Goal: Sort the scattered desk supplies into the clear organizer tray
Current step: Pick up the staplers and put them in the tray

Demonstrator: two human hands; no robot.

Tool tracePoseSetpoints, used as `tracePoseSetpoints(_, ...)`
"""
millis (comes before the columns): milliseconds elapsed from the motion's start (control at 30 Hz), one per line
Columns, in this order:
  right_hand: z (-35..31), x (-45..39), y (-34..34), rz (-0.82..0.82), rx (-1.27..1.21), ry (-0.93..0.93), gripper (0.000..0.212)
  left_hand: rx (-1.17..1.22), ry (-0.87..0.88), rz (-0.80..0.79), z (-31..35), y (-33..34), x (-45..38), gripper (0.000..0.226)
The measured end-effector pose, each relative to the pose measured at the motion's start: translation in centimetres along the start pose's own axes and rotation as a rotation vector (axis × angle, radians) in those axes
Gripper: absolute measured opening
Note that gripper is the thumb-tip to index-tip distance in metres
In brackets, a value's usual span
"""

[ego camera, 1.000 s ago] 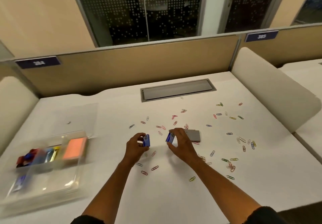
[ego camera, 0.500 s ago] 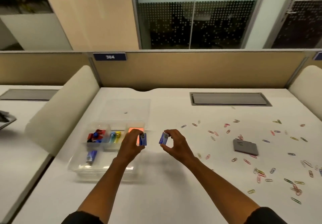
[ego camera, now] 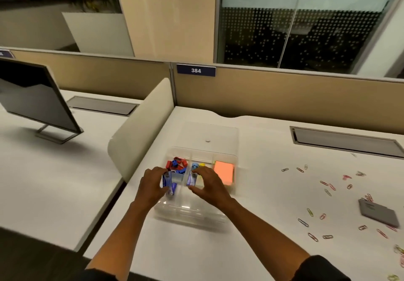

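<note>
The clear organizer tray (ego camera: 190, 216) sits on the white desk left of centre. Its back compartments hold red and blue binder clips (ego camera: 176, 165), small coloured items and an orange sticky-note pad (ego camera: 223, 171). Both hands hover over the tray's front section. My left hand (ego camera: 153, 185) pinches a small blue box (ego camera: 166, 180), and another blue box lies just under it in the tray. My right hand (ego camera: 209, 185) pinches a second small blue box (ego camera: 191, 179) between thumb and fingers.
Several coloured paper clips (ego camera: 328, 190) lie scattered over the desk to the right, around a flat grey box (ego camera: 377, 213). The tray's clear lid (ego camera: 209, 135) lies behind it. A cream divider (ego camera: 140, 127) stands at the left, with a monitor (ego camera: 32, 97) on the neighbouring desk.
Both hands have carried the blue boxes left from the paper clip area to above the tray's front section. The view has swung left with them.
</note>
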State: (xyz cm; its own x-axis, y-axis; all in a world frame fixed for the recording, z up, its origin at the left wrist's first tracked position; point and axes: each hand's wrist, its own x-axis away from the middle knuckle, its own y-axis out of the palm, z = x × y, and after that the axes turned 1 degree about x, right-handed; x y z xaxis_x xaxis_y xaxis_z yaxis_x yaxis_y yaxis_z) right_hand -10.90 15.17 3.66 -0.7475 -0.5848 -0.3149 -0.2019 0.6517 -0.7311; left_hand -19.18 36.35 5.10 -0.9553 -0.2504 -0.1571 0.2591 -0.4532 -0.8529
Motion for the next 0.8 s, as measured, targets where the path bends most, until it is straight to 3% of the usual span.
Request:
tracePoseSetpoints(567,-1.2,-1.3,2.3,-0.023,0.057,0.093,0.050,-0.207,0.062,-0.190,-2.1,2.5,-1.9,0.051)
tracePoseSetpoints(800,-2.4,-2.3,3.0,-0.074,0.042,0.088,0.049,-0.147,0.055,-0.259,-3.5,1.3,-1.8,0.082)
